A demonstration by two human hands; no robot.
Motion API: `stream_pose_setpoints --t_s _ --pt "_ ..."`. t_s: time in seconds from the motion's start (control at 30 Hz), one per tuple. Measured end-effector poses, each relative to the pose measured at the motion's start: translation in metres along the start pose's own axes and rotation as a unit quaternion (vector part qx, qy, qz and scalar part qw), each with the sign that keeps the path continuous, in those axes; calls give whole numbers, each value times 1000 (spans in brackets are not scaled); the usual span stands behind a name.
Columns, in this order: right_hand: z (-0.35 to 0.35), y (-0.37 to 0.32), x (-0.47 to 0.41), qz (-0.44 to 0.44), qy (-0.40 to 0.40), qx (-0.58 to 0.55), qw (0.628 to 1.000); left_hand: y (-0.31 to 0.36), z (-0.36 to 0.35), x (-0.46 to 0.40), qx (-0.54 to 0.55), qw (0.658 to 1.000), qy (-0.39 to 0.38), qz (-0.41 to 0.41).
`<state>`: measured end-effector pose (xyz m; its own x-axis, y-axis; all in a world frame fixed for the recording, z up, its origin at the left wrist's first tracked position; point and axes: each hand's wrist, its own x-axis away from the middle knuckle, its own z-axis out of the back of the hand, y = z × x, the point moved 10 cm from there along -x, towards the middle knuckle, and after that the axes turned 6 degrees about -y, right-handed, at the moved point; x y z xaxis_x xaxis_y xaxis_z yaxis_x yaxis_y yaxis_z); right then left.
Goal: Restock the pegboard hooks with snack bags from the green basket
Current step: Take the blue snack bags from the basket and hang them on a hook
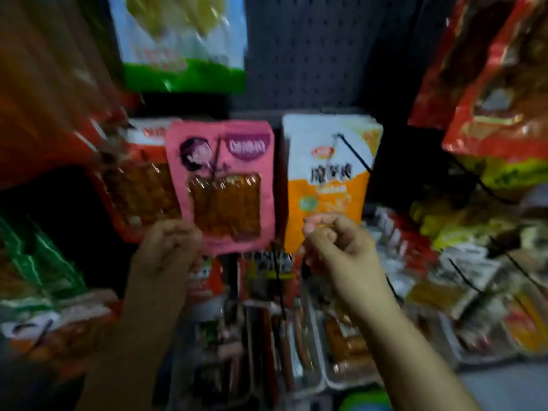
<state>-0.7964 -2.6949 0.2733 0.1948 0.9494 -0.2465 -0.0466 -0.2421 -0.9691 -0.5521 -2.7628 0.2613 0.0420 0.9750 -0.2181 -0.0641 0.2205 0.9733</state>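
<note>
Left hand (170,247) pinches the pink plastic snack bag (221,185) by its lower corner at frame centre, likely steadying it on its hook; right hand (335,243), lower right, fingers curled, apparently empty.

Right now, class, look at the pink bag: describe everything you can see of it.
The pink bag is a flat, glossy plastic-looking packet with a dark cartoon figure and a purple oval label on top, and a clear window below showing brown strips. It hangs upright, slightly tilted, before the pegboard, overlapping a red bag on its left. The left hand grips its lower left corner. The print is too blurred to read.
</note>
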Motion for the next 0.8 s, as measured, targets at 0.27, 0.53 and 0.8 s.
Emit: stream_pose_setpoints --t_s 0.27,0.53,0.8 --pt "134 123 135 -163 85 61 981 -94 -158 122 0 980 -160 117" --pt "306 291 270 -341 163 105 920 -251 -364 254 32 927 -269 260" --pt "381 583 415 -519 110 169 830 -563 -449 401 -76 852 -321 406"
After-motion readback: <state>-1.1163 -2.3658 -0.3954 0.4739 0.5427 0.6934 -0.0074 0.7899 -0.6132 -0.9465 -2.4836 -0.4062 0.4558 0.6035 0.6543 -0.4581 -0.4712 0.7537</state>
